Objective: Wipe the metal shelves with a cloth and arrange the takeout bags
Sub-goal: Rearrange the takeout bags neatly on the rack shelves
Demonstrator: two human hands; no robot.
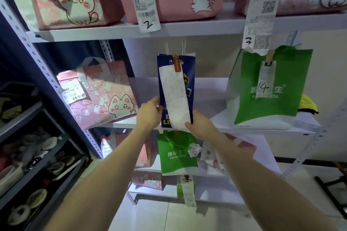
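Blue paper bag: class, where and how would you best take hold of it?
Probably by its narrow side edges near the base, one hand from each side: the blue paper bag is tall, flat and upright, and a loose receipt covers its front.

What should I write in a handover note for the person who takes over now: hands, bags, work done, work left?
Left hand grips the blue bag by its left edge; right hand holds its lower right corner and receipt end.
Bag is at the middle shelf's front, between the pink cat bag and the green bag.
Yellow cloth lies unheld beside the green bag.
Left: set bag down. Wiping done: cannot tell.
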